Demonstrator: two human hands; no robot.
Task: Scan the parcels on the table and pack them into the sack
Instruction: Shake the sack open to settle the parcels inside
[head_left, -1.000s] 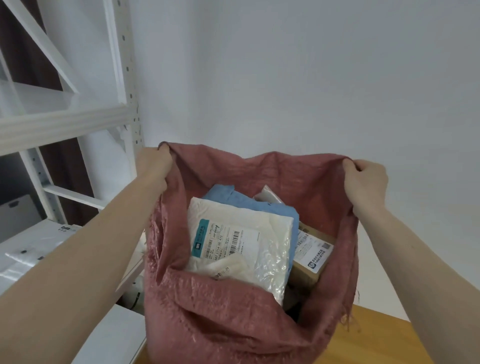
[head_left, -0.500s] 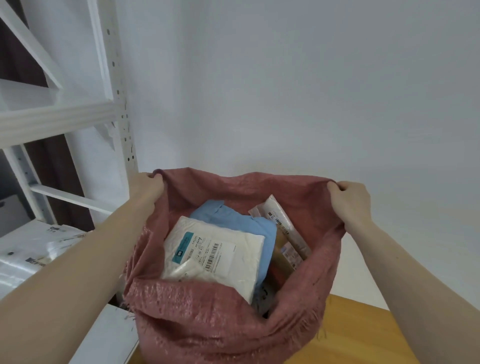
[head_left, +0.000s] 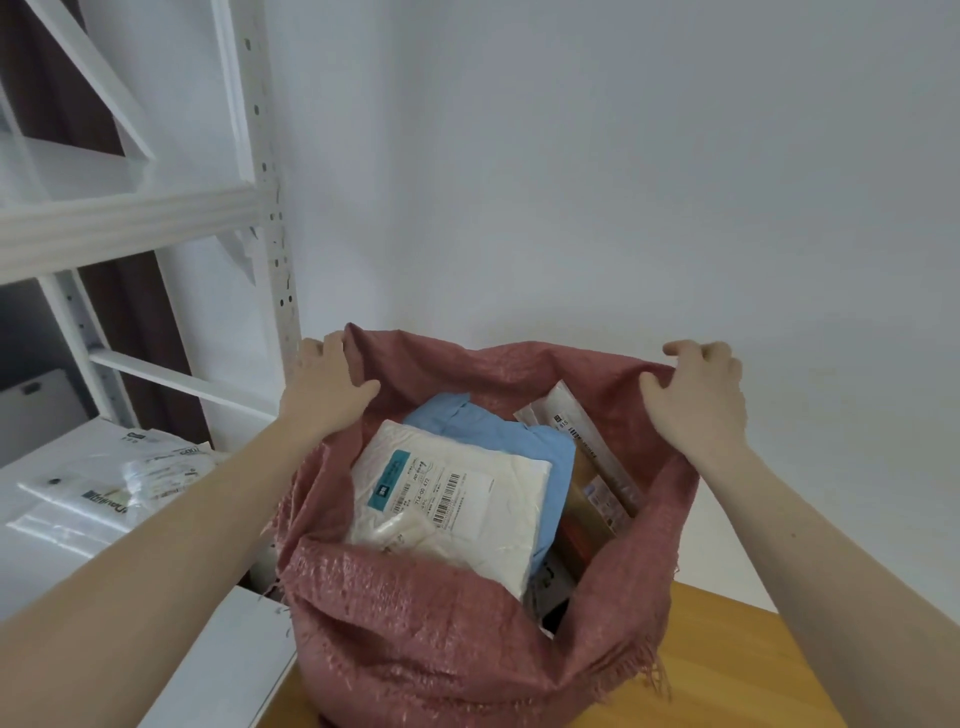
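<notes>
A reddish woven sack (head_left: 415, 639) stands on the wooden table (head_left: 727, 670), its mouth wide. My left hand (head_left: 324, 387) holds the rim at the far left, thumb inside. My right hand (head_left: 698, 392) holds the rim at the far right, fingers curled over the edge. Inside, a white plastic parcel (head_left: 457, 499) with a barcode label lies on top. A blue parcel (head_left: 498, 431) lies under it. A long, narrow labelled packet (head_left: 587, 441) and a brown box (head_left: 587, 499) lean against the right wall.
A white metal shelf rack (head_left: 265, 208) stands at the left, close to the sack. Clear plastic bags (head_left: 114, 493) lie on its lower shelf. A white wall is right behind the sack. A white surface (head_left: 223, 670) adjoins the table at bottom left.
The sack has sunk lower onto the table and the parcels have settled deeper. Both hands followed the rim down, and their fingers look looser than before.
</notes>
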